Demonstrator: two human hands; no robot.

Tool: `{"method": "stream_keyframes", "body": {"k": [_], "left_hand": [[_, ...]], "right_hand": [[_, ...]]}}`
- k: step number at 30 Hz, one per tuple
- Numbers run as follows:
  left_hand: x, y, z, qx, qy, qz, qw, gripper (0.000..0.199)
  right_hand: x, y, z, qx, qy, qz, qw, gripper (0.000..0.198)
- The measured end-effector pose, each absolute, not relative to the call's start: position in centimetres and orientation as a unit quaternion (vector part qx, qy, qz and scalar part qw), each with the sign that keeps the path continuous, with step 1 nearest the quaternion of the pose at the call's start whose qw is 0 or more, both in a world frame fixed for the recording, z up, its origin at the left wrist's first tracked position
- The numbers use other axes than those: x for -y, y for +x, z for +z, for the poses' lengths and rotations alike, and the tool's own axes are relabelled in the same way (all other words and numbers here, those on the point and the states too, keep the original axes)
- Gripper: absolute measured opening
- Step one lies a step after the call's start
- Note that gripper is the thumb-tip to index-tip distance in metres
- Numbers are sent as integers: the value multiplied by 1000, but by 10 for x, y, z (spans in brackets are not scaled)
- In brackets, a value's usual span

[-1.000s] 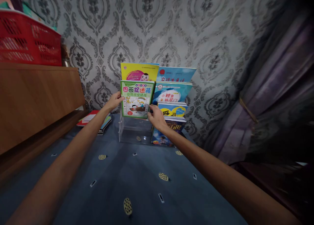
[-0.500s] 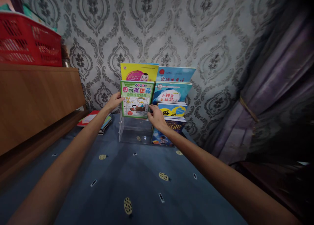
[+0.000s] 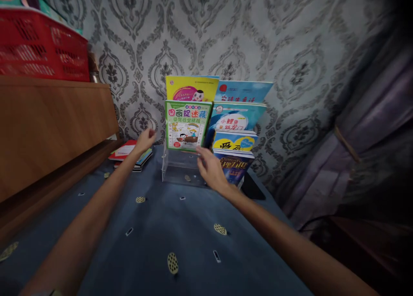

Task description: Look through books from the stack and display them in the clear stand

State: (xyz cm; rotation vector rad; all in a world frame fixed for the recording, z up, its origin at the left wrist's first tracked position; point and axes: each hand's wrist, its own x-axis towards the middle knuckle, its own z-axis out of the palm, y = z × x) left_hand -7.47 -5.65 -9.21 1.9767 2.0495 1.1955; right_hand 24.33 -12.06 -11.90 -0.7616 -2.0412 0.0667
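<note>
A green picture book (image 3: 187,126) leans upright in a clear acrylic book rack (image 3: 174,172), in front of a yellow book (image 3: 190,86). Just left of the rack, clear of the green book, is my left hand (image 3: 146,141), its fingers curled in with nothing visible in them. My right hand (image 3: 211,169) is at the green book's lower right corner, fingers apart; whether a fingertip touches the cover is hard to tell. Beside it, the rack's right column holds light blue books (image 3: 238,115), a yellow-and-blue book (image 3: 235,141) and a dark blue book (image 3: 237,163).
Several books (image 3: 143,159) lie stacked left of the rack. A wooden cabinet (image 3: 58,132) carrying a red plastic basket (image 3: 45,44) stands at the left. A flat black object (image 3: 253,187) lies right of the rack. A purple curtain (image 3: 325,158) hangs at the right.
My left hand has let go of the green book's left edge and moved away to the left. My right hand has slid down from its right edge. The view has shifted slightly.
</note>
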Motion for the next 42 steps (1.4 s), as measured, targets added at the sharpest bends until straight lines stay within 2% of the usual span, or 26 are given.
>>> {"method": "stream_keyframes", "body": {"k": [7, 11, 14, 24, 31, 42], "left_hand": [[91, -126, -162, -787, 585, 197, -7, 65], [93, -134, -171, -784, 609, 116, -8, 75], [98, -138, -171, -778, 623, 76, -23, 72], [133, -145, -157, -742, 666, -11, -66, 47], [171, -119, -148, -722, 683, -55, -98, 42], [264, -40, -165, -676, 725, -121, -51, 32]], "right_hand": [[193, 244, -213, 864, -287, 151, 385, 42], [211, 242, -252, 849, -321, 183, 379, 38], [215, 240, -269, 832, -345, 199, 387, 35], [212, 242, -269, 837, -337, 235, 363, 32], [212, 242, -271, 840, -336, 233, 355, 32], [209, 241, -271, 849, -320, 223, 358, 33]]}}
